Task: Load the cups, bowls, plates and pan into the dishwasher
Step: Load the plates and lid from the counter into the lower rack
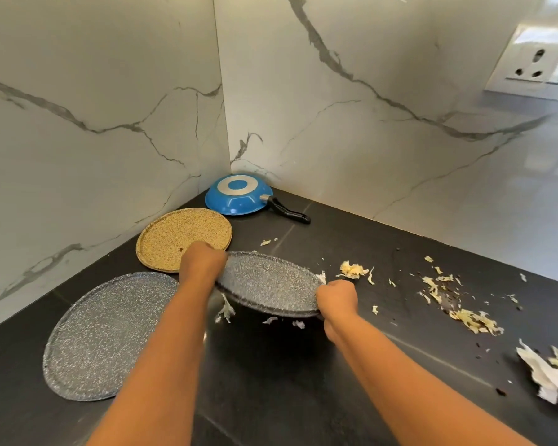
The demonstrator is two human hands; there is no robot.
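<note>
Three plates and one pan sit in this corner of the dark stone counter (303, 381), which is backed by white marble-look wall panels (94, 91) with grey veins. Largest in view, the grey speckled plate (103, 336) lies flat on the counter at the left, its oval outline running from near-left toward far-right. Beyond it, the tan speckled plate (178, 236) also lies flat, close to the left wall. A second grey speckled plate (268, 281) is lifted off the counter and tilted, underside facing the camera, its long axis running left to right between both hands. The left hand (202, 262) has its fingers curled tight round the plate's left rim, and the right hand (337, 299) is clenched on the right rim. Pale food scraps (226, 312) hang in the air or lie just beneath the tilted plate. Deep in the corner, the blue pan (237, 196) rests upside down, its round base with a grey ring facing up and its black handle pointing right and toward the camera. More pale shreds (474, 320) and dark crumbs are scattered across the counter on the right, and a crumpled white paper (541, 375) lies at the right edge. A white wall socket (529, 69) is mounted at upper right.
</note>
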